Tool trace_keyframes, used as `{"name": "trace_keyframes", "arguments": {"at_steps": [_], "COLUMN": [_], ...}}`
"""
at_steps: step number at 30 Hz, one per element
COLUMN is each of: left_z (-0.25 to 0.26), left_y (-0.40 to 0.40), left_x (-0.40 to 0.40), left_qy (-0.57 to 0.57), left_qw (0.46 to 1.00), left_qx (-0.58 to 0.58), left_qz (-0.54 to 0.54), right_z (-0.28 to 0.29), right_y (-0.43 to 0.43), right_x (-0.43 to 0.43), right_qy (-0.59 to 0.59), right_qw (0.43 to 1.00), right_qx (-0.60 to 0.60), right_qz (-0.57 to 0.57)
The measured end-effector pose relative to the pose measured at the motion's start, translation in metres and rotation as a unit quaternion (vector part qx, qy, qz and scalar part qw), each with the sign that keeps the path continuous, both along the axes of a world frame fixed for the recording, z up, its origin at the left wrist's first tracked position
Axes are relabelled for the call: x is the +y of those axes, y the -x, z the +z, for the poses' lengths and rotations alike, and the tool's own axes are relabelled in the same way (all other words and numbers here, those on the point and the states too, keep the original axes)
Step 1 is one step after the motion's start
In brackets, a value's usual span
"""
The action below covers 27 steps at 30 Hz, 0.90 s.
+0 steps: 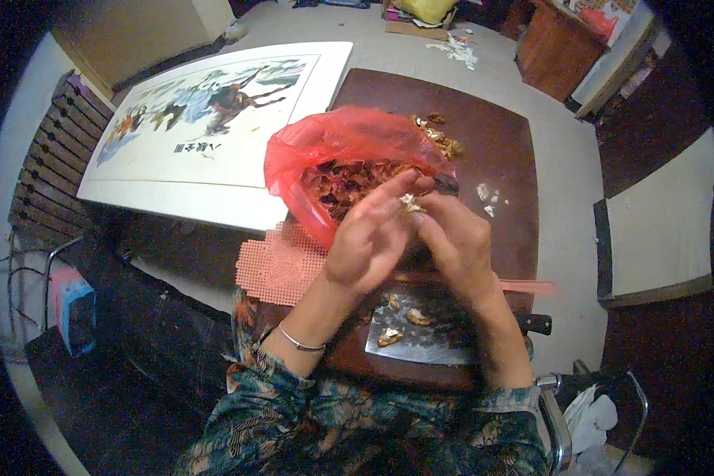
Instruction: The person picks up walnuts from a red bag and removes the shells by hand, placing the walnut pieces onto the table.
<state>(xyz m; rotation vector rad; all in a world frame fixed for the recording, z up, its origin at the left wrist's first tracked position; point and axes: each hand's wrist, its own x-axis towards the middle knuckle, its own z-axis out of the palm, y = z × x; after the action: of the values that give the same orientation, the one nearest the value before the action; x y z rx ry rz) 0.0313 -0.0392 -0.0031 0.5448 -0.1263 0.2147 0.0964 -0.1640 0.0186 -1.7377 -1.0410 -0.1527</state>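
Over a red plastic bag (357, 128), my two hands meet at a small pale, brown-edged dried piece (412, 204). My right hand (458, 235) pinches it between thumb and fingers. Beside it, my left hand (366, 244) is half turned palm up, its long fingers stretched towards the piece; whether they grip it is not clear. Many brown dried pieces (348, 187) fill the bag's wide mouth. Below my hands lies a cleaver (422, 351), its broad blade bearing several dried pieces (416, 317) and its black handle (535, 324) to the right.
The dark brown table (500, 131) carries pale crumbs (487, 199) and a heap of dried pieces (449, 146). A pink perforated mat (279, 265) lies left of my wrists. A large white-framed horse picture (214, 131) borders the table's left. Chair metal (556, 416) stands at lower right.
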Motion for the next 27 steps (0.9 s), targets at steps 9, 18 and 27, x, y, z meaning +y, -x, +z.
{"name": "trace_keyframes", "arguments": {"at_steps": [9,18,27], "left_z": [0.006,-0.005,-0.003], "left_y": [0.009,0.005,0.008], "left_x": [0.006,0.011,0.012], "left_qy": [-0.159,-0.089,-0.046], "left_qw": [0.972,0.984,0.993], "left_qx": [0.152,0.120,0.103], "left_qz": [0.085,0.102,-0.038], "right_z": [0.008,0.010,-0.004], "right_y": [0.000,0.006,-0.001], "right_x": [-0.007,-0.007,-0.006], "right_qy": [-0.005,-0.066,-0.088], "right_qw": [0.988,0.956,0.986], "right_qx": [0.150,0.280,0.143], "right_qz": [0.025,0.057,-0.001]}}
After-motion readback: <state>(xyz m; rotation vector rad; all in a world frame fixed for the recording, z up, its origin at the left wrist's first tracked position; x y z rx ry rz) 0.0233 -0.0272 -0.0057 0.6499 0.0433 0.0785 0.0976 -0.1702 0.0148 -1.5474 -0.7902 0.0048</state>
